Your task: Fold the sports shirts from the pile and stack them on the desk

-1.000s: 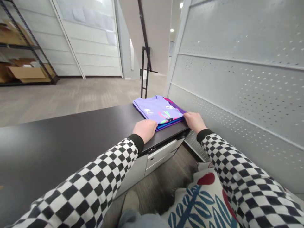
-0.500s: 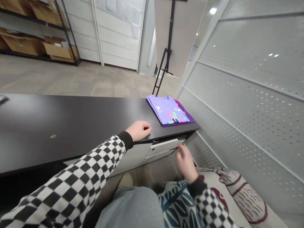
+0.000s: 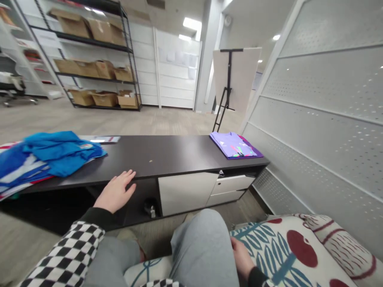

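Nothing is gripped: the left hand [image 3: 115, 192] is held open at the front edge of the black counter [image 3: 167, 153], with the blue garments [image 3: 60, 153] just to its left along the counter; the right hand [image 3: 242, 257] is laid on a patterned cushion [image 3: 302, 253], and the folded lilac T-shirt [image 3: 233, 145] lies well off to the right.

A black-and-white checkered sleeve [image 3: 67, 255] ends in a black cuff [image 3: 97, 217], worn with light grey trousers [image 3: 200, 247].

Office with a stockroom corner, from what I can see here: wire shelving rack [image 3: 97, 56] loaded with cardboard boxes [image 3: 104, 99], perforated metal partition panels [image 3: 323, 95], low black-topped cabinet [image 3: 185, 193], office chair [image 3: 12, 85], carpeted floor [image 3: 179, 123].
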### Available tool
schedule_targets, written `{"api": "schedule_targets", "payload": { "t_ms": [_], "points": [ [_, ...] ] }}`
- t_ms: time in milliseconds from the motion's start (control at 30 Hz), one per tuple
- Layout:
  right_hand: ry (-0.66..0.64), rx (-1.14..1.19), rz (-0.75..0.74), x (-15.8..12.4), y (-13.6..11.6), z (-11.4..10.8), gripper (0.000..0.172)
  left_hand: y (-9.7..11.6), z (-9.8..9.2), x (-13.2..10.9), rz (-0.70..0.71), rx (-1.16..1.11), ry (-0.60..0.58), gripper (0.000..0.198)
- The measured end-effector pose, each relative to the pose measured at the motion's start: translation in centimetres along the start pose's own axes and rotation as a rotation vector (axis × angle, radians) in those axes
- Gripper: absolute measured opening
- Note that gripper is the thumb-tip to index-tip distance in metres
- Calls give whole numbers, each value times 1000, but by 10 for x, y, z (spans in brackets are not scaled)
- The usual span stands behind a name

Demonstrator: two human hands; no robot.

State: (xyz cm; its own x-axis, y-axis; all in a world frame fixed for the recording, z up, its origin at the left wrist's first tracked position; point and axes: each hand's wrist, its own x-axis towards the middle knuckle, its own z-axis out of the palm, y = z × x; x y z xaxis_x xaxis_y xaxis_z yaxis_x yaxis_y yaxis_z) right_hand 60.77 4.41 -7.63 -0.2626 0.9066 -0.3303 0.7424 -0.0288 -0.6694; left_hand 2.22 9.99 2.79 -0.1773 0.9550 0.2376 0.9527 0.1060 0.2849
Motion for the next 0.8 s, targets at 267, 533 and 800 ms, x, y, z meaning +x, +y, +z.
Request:
{"api": "schedule_targets", "payload": {
  "t_ms": [267,533,800],
  "points": [
    [-54,-51,-41,76,-1,-4,68,-79,-62,-175,-613,-172,-376,47],
    [313,-24,-65,88,-85,-32,65,-78,-67,-198,-562,-242,-385,53],
    [-4,-648,-612,19,-215,83,40,-67,-71,-167,-543,-107,-416,39]
  ]
}}
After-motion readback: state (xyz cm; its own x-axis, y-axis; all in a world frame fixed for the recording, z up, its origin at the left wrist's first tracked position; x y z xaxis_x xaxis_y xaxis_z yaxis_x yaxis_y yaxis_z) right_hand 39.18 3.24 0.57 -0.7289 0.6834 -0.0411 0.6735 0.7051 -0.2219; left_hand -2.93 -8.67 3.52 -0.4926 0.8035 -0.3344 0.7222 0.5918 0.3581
